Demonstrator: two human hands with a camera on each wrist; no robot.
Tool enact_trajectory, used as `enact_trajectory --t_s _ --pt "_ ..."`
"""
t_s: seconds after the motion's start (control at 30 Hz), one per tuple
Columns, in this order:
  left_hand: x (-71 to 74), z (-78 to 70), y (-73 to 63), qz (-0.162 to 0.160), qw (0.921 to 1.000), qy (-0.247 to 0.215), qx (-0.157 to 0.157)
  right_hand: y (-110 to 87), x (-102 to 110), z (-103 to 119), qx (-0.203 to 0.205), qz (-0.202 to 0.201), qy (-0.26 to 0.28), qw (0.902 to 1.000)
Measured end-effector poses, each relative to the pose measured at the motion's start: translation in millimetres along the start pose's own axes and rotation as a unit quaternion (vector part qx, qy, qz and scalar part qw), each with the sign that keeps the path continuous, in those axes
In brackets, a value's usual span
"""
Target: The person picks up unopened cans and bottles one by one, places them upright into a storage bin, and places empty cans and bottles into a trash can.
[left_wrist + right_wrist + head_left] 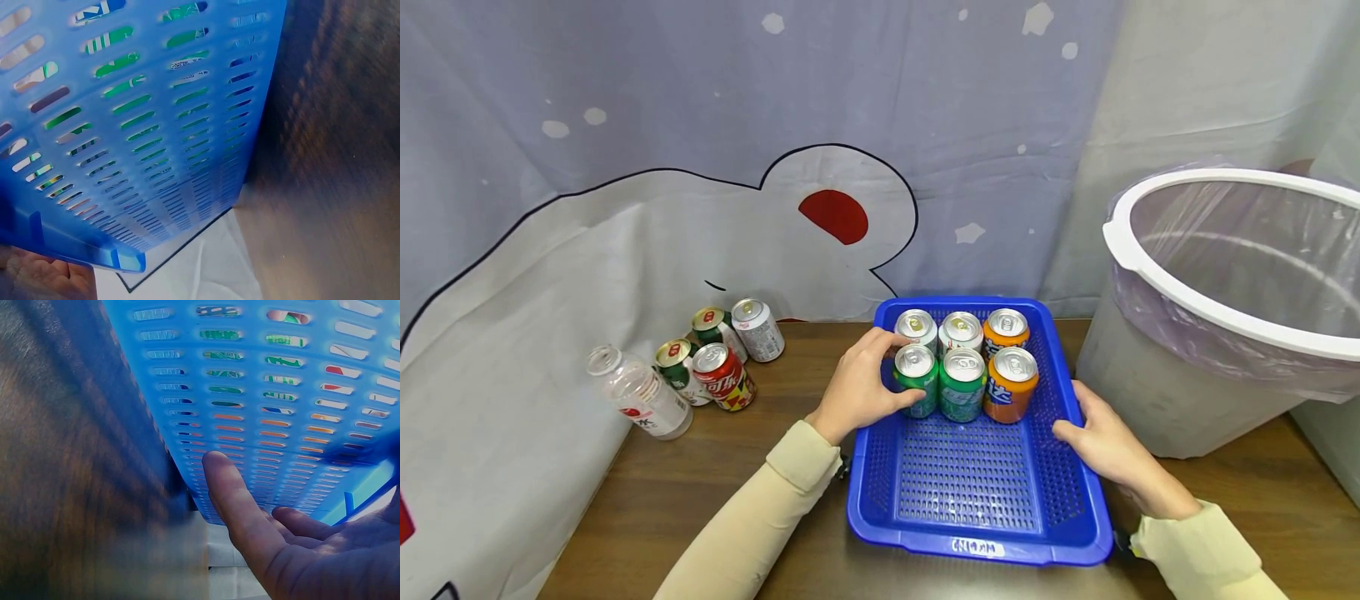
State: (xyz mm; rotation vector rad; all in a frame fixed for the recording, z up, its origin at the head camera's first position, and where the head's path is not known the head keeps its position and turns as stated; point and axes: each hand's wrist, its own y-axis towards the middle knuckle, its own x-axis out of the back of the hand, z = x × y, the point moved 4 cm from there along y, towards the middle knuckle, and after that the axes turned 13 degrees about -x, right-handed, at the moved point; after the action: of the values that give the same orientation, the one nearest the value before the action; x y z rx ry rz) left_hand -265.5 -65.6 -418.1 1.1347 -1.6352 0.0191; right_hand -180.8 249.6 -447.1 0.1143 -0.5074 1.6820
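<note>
l hand (860, 381) grip pinches front-left green can (921, 381) in blue basket (966, 487). r hand (1111, 444) grip holds basket's r rim. 2nd green can (962, 390) btwn 1st & front orange can (1011, 392).

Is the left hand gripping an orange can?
No, the left hand grips the leftmost green can, while both orange cans stand in the right-hand column.

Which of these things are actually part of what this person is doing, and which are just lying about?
Seemingly part of the job:
blue basket, its rim held by the right hand
six cans inside; the left hand grips the left green can

Apparently just lying about, untouched:
plastic bottle
red can
silver-white can
two green-and-white cans
lined bin
</note>
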Motion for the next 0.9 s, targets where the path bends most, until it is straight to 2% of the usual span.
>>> enact_trajectory --t_s 0.27,0.57,0.77,0.9 --pt "0.5 0.4 0.4 -0.011 0.9997 -0.007 -0.019 -0.5 0.8 1.2 0.004 -0.001 0.0 1.0" --pt "8.3 -5.7 -2.2 -0.025 0.9989 -0.01 -0.039 -0.8 0.2 1.2 -0.003 0.001 0.001 1.0" --pt "19.7 -8.4 -7.1 -0.066 0.9969 -0.022 -0.038 -0.9 0.4 0.8 -0.004 -0.001 -0.003 1.0" --pt "30.7 -4.3 -15.7 -0.104 0.9943 -0.015 -0.02 -0.7 0.3 0.9 -0.002 -0.001 -0.003 1.0"
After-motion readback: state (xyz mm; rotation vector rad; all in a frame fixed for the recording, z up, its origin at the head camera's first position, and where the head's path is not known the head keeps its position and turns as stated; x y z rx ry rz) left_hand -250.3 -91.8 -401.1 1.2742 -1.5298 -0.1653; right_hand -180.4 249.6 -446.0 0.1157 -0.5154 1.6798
